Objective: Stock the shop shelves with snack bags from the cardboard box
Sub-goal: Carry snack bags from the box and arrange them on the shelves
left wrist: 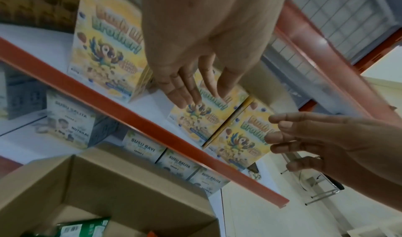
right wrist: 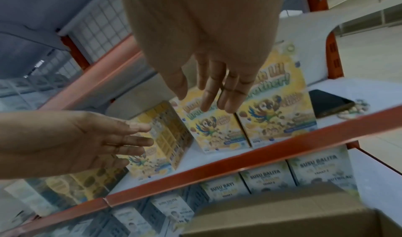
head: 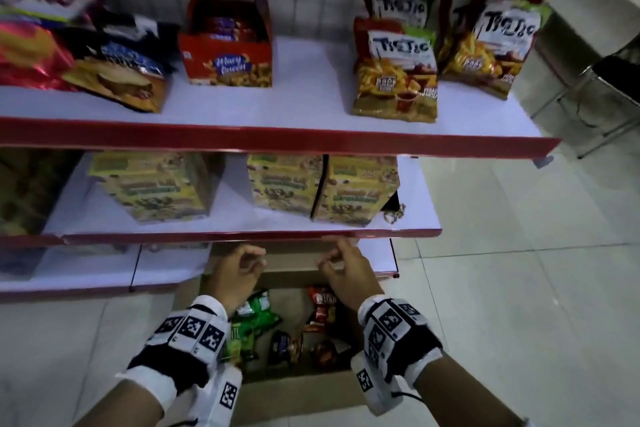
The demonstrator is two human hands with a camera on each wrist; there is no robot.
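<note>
An open cardboard box (head: 298,388) stands on the floor in front of the shelves. Inside lie snack bags: green ones (head: 254,319) on the left, red and dark ones (head: 320,308) on the right. My left hand (head: 239,270) hovers over the box's far left part, fingers loosely relaxed and empty. My right hand (head: 341,269) hovers over the far right part, also empty. In the left wrist view my left hand (left wrist: 191,79) shows straight fingers in front of the cereal boxes, with the box's wall (left wrist: 108,180) below. In the right wrist view my right hand (right wrist: 213,89) is likewise spread.
The top shelf (head: 311,104) holds Tic Tac snack bags (head: 394,69), a red display carton (head: 227,45) and mixed bags at the left. The middle shelf carries yellow cereal boxes (head: 353,191) and a dark phone (right wrist: 328,103). Milk boxes (left wrist: 69,120) stand on the lowest shelf. Tiled floor lies to the right.
</note>
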